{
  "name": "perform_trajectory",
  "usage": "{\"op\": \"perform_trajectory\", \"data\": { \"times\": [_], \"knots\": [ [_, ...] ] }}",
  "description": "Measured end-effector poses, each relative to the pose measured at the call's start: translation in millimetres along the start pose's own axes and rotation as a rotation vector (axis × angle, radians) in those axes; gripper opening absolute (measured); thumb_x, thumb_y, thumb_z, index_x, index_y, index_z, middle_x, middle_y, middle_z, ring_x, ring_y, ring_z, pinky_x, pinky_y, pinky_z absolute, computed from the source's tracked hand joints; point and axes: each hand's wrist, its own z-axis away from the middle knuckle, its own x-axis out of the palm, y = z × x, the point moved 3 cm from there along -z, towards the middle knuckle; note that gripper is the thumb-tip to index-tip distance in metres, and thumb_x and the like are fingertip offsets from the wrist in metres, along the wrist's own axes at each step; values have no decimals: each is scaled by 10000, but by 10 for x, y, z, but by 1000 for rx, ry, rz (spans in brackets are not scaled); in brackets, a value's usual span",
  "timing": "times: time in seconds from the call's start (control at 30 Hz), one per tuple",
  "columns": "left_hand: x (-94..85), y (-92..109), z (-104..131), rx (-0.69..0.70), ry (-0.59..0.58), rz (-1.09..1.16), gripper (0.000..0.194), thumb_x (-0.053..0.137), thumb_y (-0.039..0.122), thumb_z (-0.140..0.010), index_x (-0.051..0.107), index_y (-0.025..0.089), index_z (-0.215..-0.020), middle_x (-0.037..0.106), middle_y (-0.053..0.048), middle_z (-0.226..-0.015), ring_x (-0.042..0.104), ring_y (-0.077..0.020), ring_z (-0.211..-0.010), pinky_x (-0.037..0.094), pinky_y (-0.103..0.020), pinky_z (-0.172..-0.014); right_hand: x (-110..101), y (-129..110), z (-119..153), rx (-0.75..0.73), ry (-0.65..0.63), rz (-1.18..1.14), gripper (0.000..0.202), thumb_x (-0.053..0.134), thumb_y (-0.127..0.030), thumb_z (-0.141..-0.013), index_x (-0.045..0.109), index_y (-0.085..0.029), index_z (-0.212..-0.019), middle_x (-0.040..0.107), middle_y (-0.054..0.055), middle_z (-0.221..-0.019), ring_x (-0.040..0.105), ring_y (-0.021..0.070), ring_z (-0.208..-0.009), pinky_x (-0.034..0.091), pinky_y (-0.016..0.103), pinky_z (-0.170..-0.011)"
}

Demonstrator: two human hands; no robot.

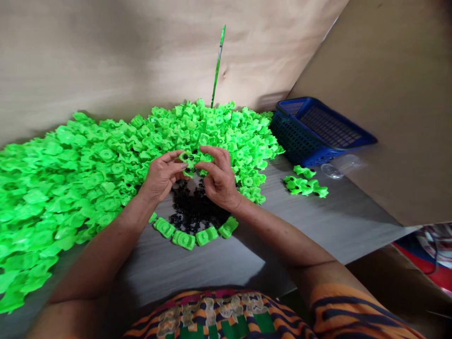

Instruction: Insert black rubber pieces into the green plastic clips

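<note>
Above the middle of the table I hold a small bright green plastic toy car (189, 163), with its hollow underside towards me and black wheel parts in it. My left hand (160, 176) pinches its left side between thumb and fingers. On the other side, my right hand (219, 179) is closed in with its fingertips at the car's right edge. Beneath my hands lies a pile of black wheel parts (197, 212), partly hidden by the right hand. A curved row of green car bodies (183, 240) sits on the near side of that pile.
A large heap of green car bodies (102, 155) spreads across the back and left of the grey table (226, 268). At the back right stands a blue plastic basket (303, 136). Several green pieces (305, 183) and a clear plastic cup (332, 171) lie before it. Boards wall the back and right.
</note>
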Motion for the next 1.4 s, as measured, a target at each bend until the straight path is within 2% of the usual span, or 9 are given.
{"op": "perform_trajectory", "data": {
  "times": [0.3, 0.43, 0.53, 0.6, 0.83, 0.93, 1.07, 1.23, 1.4],
  "knots": [
    [-10, 20, -10, -4, 46, 29, 470, 923, 195, -478, 757, 156, -916, 674, 30, -677, 632, -128, -590, 558, -252, -532, -69, -10, -26, -36, 33, 0, 261, 489, -11, -843, 624, -235, -846, 654, 85, -1376, 549, 289, -1306, 516, 551, -1042],
    [3, 10, 2, -9, 17, 20, 453, 927, 204, -500, 763, 160, -921, 689, 22, -712, 631, -122, -604, 552, -245, -540, -55, -8, -26, 12, 43, 45, 441, 481, -28, -829, 687, -265, -1137, 615, 105, -1440, 560, 304, -1321, 485, 603, -1107],
    [17, 1, 16, -18, -7, 13, 438, 932, 200, -506, 766, 162, -910, 717, 7, -759, 645, -124, -630, 550, -239, -550, -6, 1, -17, 58, -10, 58, 645, 483, -49, -832, 605, -282, -1421, 530, 124, -1558, 500, 320, -1429, 443, 620, -1180],
    [23, -2, 23, -18, -7, 16, 434, 933, 196, -503, 768, 164, -903, 714, 11, -749, 644, -122, -624, 547, -235, -548, 21, -1, -15, 66, -65, 70, 679, 489, -53, -833, 581, -281, -1466, 492, 126, -1604, 460, 323, -1479, 422, 625, -1206],
    [24, 6, 18, -24, 29, 16, 472, 945, 211, -464, 766, 153, -897, 680, 29, -689, 632, -117, -599, 558, -232, -537, -60, -28, -27, -9, 4, 20, 304, 479, -27, -871, 679, -244, -943, 618, 89, -1468, 524, 299, -1378, 494, 583, -1102],
    [14, 4, 14, -22, 37, 13, 467, 943, 206, -468, 764, 164, -897, 677, 37, -681, 642, -121, -597, 569, -235, -538, -55, -25, -31, 18, -3, 78, 459, 458, -23, -865, 700, -270, -1167, 587, 99, -1520, 522, 298, -1408, 464, 598, -1146],
    [-39, 23, -19, 4, 39, 1, 450, 933, 210, -491, 764, 171, -906, 687, 25, -704, 650, -134, -612, 579, -252, -546, 20, -43, -37, 79, -195, 174, 700, 488, -43, -874, 584, -312, -1512, 391, 91, -1724, 366, 329, -1584, 371, 629, -1251],
    [-192, 147, -105, 122, 134, -17, 412, 902, 203, -529, 756, 184, -914, 679, 26, -721, 664, -135, -647, 565, -231, -557, 55, -109, -44, 195, -387, 333, 897, 525, -32, -860, 413, -391, -1674, 200, 36, -1825, 196, 411, -1663, 370, 695, -1237],
    [-205, 205, -109, 142, 169, -26, 419, 895, 198, -495, 756, 182, -890, 675, 32, -709, 661, -129, -630, 570, -226, -537, 101, -119, -19, 230, -455, 376, 974, 516, -35, -869, 275, -418, -1731, 131, 43, -1845, 146, 443, -1671, 434, 699, -1172]
  ]
}}
